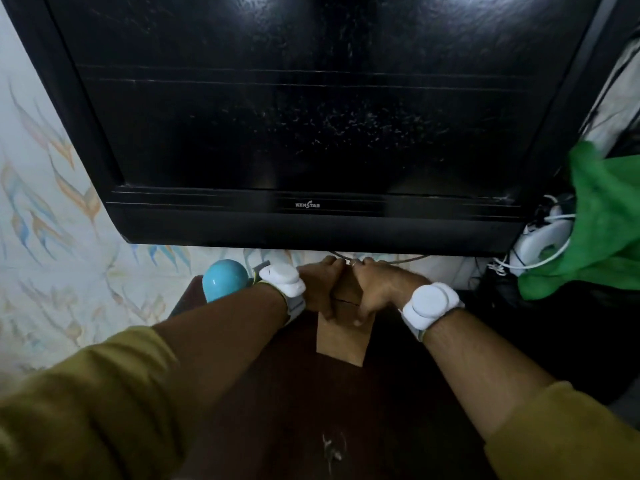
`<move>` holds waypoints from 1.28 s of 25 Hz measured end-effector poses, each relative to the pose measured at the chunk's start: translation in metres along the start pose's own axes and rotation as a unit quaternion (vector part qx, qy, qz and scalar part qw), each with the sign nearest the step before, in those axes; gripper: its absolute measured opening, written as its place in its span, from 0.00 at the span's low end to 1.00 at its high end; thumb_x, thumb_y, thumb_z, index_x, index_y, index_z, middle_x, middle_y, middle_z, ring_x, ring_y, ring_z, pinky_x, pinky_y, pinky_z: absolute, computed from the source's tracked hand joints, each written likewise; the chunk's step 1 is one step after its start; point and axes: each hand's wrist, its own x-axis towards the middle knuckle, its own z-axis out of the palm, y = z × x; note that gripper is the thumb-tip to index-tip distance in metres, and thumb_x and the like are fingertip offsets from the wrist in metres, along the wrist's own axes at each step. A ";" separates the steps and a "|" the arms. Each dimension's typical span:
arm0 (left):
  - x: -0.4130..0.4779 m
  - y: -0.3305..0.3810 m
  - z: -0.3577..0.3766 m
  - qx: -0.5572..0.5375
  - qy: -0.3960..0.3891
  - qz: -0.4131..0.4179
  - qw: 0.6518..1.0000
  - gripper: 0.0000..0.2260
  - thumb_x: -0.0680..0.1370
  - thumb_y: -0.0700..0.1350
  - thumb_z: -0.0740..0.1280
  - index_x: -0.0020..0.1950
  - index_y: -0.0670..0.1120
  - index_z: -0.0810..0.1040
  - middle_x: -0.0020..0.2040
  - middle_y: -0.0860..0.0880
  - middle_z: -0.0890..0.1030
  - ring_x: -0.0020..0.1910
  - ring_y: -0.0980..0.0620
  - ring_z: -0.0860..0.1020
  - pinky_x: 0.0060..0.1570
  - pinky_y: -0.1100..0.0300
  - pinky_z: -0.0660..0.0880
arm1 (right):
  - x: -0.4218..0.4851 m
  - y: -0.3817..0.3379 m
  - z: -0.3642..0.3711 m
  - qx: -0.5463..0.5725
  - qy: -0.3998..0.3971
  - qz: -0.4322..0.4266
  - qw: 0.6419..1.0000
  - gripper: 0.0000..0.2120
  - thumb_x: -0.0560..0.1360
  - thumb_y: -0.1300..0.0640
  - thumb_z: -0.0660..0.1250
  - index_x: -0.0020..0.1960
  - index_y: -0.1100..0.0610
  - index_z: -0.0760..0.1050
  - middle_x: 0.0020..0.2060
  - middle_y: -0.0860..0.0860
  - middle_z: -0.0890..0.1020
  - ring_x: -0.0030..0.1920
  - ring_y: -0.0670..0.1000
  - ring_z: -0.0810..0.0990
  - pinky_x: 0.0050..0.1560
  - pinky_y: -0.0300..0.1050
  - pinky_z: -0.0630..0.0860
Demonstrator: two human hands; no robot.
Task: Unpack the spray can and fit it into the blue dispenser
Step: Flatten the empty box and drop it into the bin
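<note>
A brown cardboard box (341,341) stands on the dark wooden table (294,410), just below the television. My left hand (318,289) and my right hand (377,289) both grip its top part, fingers curled over the far edge. A dark slit shows across the box between my thumbs. The spray can is hidden; I see none of it. The blue dispenser (224,279), rounded and glossy, stands at the table's far left corner, close beside my left wrist.
A large black television (311,116) hangs right above the box. Patterned wall lies to the left. On the right are a green cloth (602,230) and a white device with cables (543,240). White bands sit on both wrists.
</note>
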 end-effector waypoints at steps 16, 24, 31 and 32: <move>-0.409 -0.186 0.092 -0.007 0.049 0.033 0.998 0.51 0.57 0.65 0.79 0.71 0.45 0.61 0.65 0.47 0.71 0.57 0.44 0.78 0.53 0.52 0.77 | -0.168 -0.390 0.004 -0.012 -0.085 -0.142 0.986 0.59 0.56 0.37 0.81 0.77 0.55 0.55 0.67 0.51 0.73 0.64 0.54 0.75 0.62 0.50 0.76; -0.415 -0.363 0.236 -0.038 0.050 -0.097 0.993 0.51 0.60 0.59 0.77 0.74 0.44 0.55 0.66 0.44 0.64 0.57 0.41 0.74 0.50 0.49 0.77 | -0.007 -0.542 0.120 0.026 0.004 -0.224 0.974 0.55 0.58 0.45 0.80 0.76 0.57 0.54 0.66 0.57 0.67 0.65 0.61 0.68 0.58 0.59 0.76; -0.345 -0.412 0.295 -0.128 0.007 -0.171 0.977 0.53 0.61 0.53 0.77 0.77 0.40 0.52 0.71 0.40 0.61 0.64 0.36 0.71 0.59 0.46 0.74 | 0.112 -0.555 0.171 0.012 -0.017 -0.243 0.970 0.54 0.55 0.50 0.80 0.73 0.57 0.56 0.62 0.57 0.68 0.60 0.61 0.70 0.53 0.56 0.76; -0.336 -0.415 0.294 -0.126 0.000 -0.174 0.977 0.53 0.61 0.54 0.78 0.76 0.40 0.52 0.70 0.40 0.61 0.64 0.37 0.71 0.58 0.45 0.74 | 0.120 -0.552 0.174 0.014 -0.011 -0.243 0.970 0.53 0.55 0.50 0.80 0.73 0.57 0.57 0.61 0.57 0.68 0.60 0.61 0.70 0.53 0.55 0.76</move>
